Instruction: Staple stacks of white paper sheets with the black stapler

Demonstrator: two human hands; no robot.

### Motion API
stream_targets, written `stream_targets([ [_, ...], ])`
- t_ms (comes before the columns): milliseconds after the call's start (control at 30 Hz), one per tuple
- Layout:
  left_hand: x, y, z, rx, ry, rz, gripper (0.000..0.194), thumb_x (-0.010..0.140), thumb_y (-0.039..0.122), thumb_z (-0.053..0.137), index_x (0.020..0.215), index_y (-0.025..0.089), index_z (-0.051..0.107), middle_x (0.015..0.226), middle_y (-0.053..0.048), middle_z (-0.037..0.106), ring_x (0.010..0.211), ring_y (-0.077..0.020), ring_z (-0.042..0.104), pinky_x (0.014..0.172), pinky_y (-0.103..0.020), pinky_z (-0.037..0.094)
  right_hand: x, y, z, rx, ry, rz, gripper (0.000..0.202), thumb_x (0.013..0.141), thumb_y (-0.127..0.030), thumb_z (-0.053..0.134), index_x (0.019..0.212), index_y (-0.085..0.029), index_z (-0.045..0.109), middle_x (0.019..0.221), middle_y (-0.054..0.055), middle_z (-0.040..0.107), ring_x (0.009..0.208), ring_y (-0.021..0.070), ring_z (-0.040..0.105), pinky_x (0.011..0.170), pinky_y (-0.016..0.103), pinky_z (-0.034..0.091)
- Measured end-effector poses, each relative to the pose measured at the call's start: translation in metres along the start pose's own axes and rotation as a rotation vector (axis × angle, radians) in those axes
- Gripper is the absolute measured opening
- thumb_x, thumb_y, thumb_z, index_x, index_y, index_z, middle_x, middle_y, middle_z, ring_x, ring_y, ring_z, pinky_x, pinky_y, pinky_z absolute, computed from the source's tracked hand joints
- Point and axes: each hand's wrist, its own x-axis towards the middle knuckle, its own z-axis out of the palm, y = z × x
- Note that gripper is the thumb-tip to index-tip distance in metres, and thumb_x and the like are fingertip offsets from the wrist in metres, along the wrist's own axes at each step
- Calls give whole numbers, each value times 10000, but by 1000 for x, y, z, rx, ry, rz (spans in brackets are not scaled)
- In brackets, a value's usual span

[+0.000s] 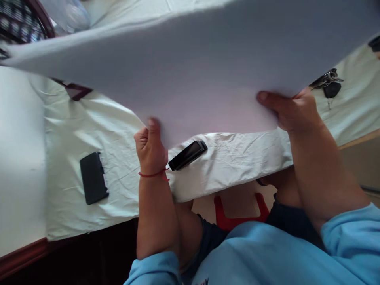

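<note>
A large white sheet (202, 75) stretches across the upper part of the view, raised above a cloth-covered table (118, 209). My left hand (152, 146) grips its near edge, the thumb on top and the fingers curled beneath. Farther right, my right hand (293, 107) holds the sheet with the thumb pressed flat on it and the other fingers mostly hidden. A black stapler-like object (188, 155) lies on the table just right of my left wrist. The sheet is slightly blurred and hides much of the table behind it.
A dark flat case (94, 178) lies on the left of the table. Keys (331, 83) rest at the right, partly behind the sheet. Clear plastic (73, 16) and a dark latticed chair back (23, 19) are at the upper left. A red stool (225, 221) stands below the table edge.
</note>
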Motion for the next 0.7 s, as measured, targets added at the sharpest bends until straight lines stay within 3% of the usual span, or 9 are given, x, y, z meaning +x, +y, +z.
stream_targets([
  [100,-3,4,6,-56,77,15,679,907,967,902,989,294,856,1136,-80,927,1263,-319,851,1109,-437,741,-3,-5,0,25,-41,3,609,689,-557,1210,1122,-267,896,1298,30,928,1347,321,835,1335,526,669],
  [267,-5,6,8,-78,19,-15,707,923,977,884,1056,283,861,1124,-100,924,1232,-330,877,1032,-420,762,-4,-11,2,91,-35,74,500,727,-450,1210,1063,-239,906,1234,65,949,1181,308,890,1251,540,731],
  [367,-4,8,9,-82,-65,-62,762,954,1028,806,1008,268,830,888,-78,846,885,-280,875,764,-376,745,-3,-13,3,111,-10,63,581,682,-481,1221,1106,-236,908,1242,59,949,1213,314,895,1253,536,727],
  [433,-5,11,9,-80,-137,-116,784,948,1046,792,923,262,794,720,-44,749,574,-208,724,488,-334,583,-2,-13,4,107,-1,64,647,644,-524,1231,1122,-234,907,1253,65,946,1225,320,891,1256,541,719],
  [500,-7,13,8,-81,-194,-179,785,950,1034,804,859,255,770,631,-30,694,405,-149,536,349,-317,364,-2,-14,4,103,3,70,674,626,-545,1236,1123,-235,902,1265,69,943,1243,329,887,1257,550,716],
  [600,-10,16,8,-75,-210,-213,777,967,1007,817,788,255,735,547,-17,635,337,-110,397,322,-306,241,-2,-14,2,98,16,77,650,633,-533,1235,1098,-240,887,1256,63,942,1260,345,889,1278,577,708],
  [700,-12,18,7,-73,-214,-196,752,947,975,873,787,251,746,516,-4,598,334,-113,414,316,-296,224,-1,-13,1,92,19,111,623,635,-503,1239,1067,-230,883,1237,84,946,1263,366,891,1280,605,709],
])
